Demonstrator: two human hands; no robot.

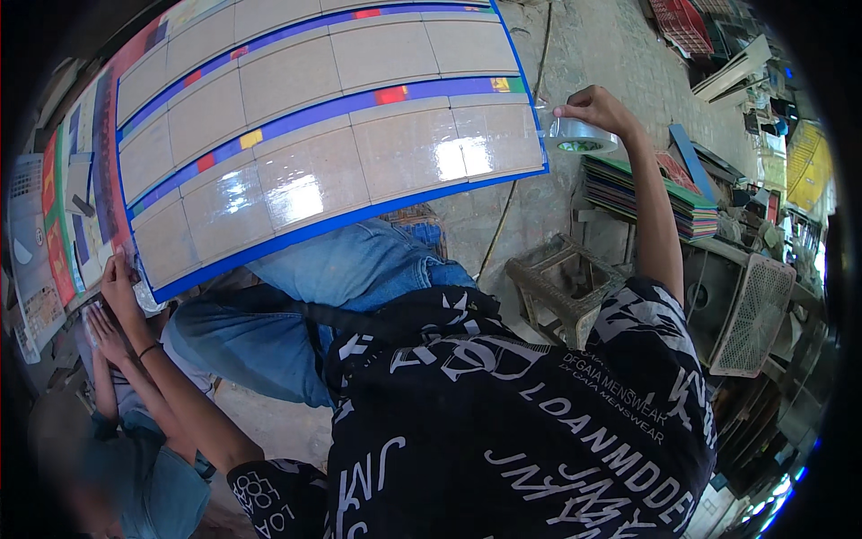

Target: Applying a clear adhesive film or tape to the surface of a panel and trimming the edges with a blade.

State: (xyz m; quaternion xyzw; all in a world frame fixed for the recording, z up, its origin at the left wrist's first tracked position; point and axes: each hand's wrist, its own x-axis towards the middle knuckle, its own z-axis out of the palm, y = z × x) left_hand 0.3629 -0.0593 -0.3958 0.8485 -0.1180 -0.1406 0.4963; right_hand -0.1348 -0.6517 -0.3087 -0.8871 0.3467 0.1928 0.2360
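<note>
A wide board (310, 171) lies before me, with rows of tan panels, purple strips with red and yellow patches, and a blue border. Glossy reflections lie along its nearest row. Beyond the right edge, my right hand (597, 110) is closed on a roll of clear tape (582, 142); a bit of clear film shows between roll and board. My left hand (121, 280) is at the board's near left corner, fingertips pinched together by the edge. Whatever is between those fingertips is too small to make out.
At lower left, a co-worker's hands (106, 337) are close to my left forearm. Printed sheets (67, 202) lie left of the board. A worn stool (566, 278), a stack of coloured panels (655, 198) and a pale plastic crate (752, 314) stand to the right.
</note>
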